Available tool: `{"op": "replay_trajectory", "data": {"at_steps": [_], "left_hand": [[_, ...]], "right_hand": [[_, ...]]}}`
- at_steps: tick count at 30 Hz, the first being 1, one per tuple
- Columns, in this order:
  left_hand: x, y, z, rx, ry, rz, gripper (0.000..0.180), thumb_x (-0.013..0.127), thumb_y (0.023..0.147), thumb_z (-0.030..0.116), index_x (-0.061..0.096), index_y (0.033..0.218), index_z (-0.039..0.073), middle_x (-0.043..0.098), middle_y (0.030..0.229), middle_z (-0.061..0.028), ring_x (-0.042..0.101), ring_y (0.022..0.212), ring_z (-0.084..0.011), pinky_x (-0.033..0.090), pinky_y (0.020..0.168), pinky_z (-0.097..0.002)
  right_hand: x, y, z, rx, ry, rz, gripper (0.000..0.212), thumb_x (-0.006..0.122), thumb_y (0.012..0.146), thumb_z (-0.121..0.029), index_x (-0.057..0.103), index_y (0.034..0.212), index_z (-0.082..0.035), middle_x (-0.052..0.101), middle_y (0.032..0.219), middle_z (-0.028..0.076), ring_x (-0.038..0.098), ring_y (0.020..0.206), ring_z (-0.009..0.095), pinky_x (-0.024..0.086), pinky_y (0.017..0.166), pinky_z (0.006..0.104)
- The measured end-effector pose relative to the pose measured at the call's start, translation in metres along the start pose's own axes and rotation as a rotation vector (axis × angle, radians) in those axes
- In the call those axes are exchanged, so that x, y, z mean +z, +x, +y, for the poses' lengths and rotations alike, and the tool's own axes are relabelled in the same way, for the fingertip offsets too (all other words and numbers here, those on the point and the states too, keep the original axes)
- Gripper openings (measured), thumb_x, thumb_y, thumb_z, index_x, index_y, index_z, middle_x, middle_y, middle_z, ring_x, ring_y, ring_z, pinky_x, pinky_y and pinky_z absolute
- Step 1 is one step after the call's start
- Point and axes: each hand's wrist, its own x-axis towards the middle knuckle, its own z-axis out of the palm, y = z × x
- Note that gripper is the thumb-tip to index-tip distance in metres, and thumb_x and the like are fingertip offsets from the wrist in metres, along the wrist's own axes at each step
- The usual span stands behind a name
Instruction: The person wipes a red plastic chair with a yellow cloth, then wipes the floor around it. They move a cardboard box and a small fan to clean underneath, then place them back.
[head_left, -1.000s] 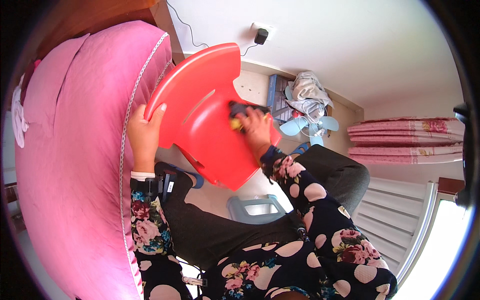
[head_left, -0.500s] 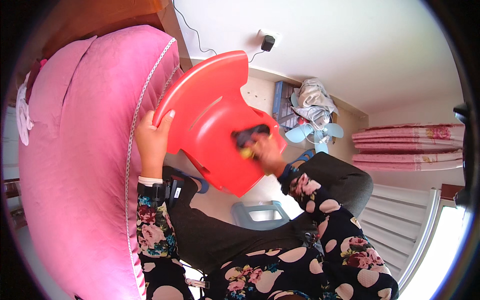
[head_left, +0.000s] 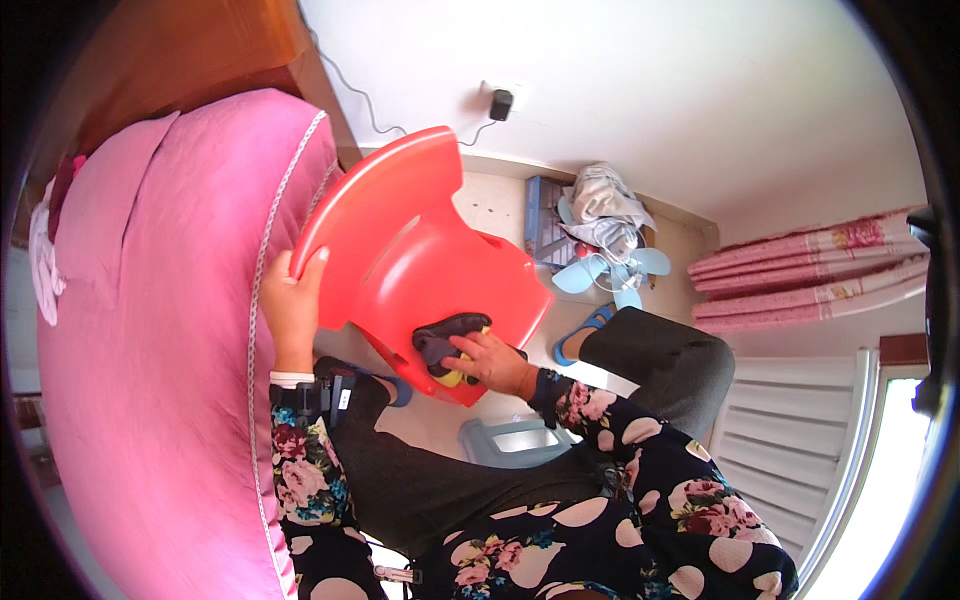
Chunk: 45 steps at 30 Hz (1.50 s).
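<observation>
Down toward the lower rim of the red plastic chair (head_left: 420, 260) goes the right hand (head_left: 495, 362), which half a second ago pressed higher on the seat; the chair itself has tilted a little, its curved back now rising toward the wall socket. That hand presses a dark cloth (head_left: 448, 336) with a yellow sponge side flat against the red surface, fingers spread and bent over it, so it is grasping the cloth against the chair. The left hand (head_left: 292, 310) is clenched on the chair's left edge, thumb on the front face, fingers hidden behind. The chair is held up off the floor, above the person's lap, just beside the edge of the bed.

The bed, covered with a pink quilt (head_left: 160, 330) with a white corded seam, fills the left side; a brown wooden headboard (head_left: 190, 50) rises above it. The floor (head_left: 500, 205) is pale tile, meeting a white wall (head_left: 650, 90) where a black plug (head_left: 501, 103) sits in a socket with a thin cable trailing left. On the floor near the wall corner stand a small light blue fan (head_left: 610, 272) and a heap of grey cloth (head_left: 600, 195) on a blue crate. A blue slipper (head_left: 582, 332) lies beside the dark trouser leg, and a pale blue stool (head_left: 515, 440) shows beneath the person. Folded pink curtains (head_left: 810, 270) hang at the right, next to a white radiator-like panel (head_left: 790, 470).
</observation>
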Motion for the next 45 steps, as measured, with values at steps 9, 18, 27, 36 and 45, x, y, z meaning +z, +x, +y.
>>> {"op": "replay_trajectory", "data": {"at_steps": [9,18,27,36,45], "left_hand": [[-0.001,0.004,0.001,-0.001,0.023,-0.029,0.028,0.07,0.085,0.025,0.063,0.08,-0.002,0.062,0.067,-0.0097,0.054,0.059,-0.0144,0.044,0.059,-0.0325],[0.0,0.003,-0.001,-0.015,-0.027,-0.016,0.026,0.07,0.085,0.024,0.064,0.08,-0.001,0.063,0.067,-0.0082,0.054,0.059,-0.013,0.045,0.059,-0.0317],[0.002,0.0,0.0,0.002,-0.049,0.021,0.028,0.072,0.083,0.026,0.062,0.075,0.001,0.061,0.062,-0.0099,0.054,0.055,-0.0152,0.043,0.055,-0.0335],[0.0,0.002,-0.005,0.015,-0.049,-0.032,0.025,0.07,0.086,0.024,0.065,0.084,-0.001,0.064,0.07,-0.0091,0.055,0.062,-0.0131,0.045,0.059,-0.0335],[0.0,0.006,-0.009,-0.008,0.024,-0.046,0.025,0.069,0.087,0.023,0.063,0.082,-0.001,0.058,0.066,-0.0068,0.051,0.062,-0.0127,0.043,0.059,-0.032]], "right_hand": [[-0.028,0.01,0.052,0.606,-0.162,0.332,0.054,0.06,0.07,-0.002,0.057,0.122,-0.017,0.051,0.12,0.018,0.052,0.106,0.037,0.044,0.086,0.0451],[0.008,0.008,-0.048,-0.212,0.124,-0.032,0.043,0.057,0.079,-0.01,0.058,0.121,-0.016,0.051,0.123,0.016,0.053,0.102,0.031,0.045,0.084,0.0408],[-0.049,-0.018,0.1,0.468,-0.315,0.422,0.033,0.06,0.077,-0.007,0.063,0.109,-0.011,0.061,0.1,0.016,0.057,0.093,0.035,0.047,0.077,0.0461],[-0.054,0.026,0.087,0.406,0.044,0.509,0.041,0.066,0.071,-0.002,0.062,0.111,-0.007,0.064,0.103,0.015,0.06,0.099,0.035,0.047,0.087,0.0422],[-0.023,0.038,0.029,0.34,-0.04,0.091,0.044,0.059,0.078,-0.017,0.057,0.122,-0.02,0.053,0.122,0.01,0.052,0.105,0.031,0.044,0.087,0.0411]]}}
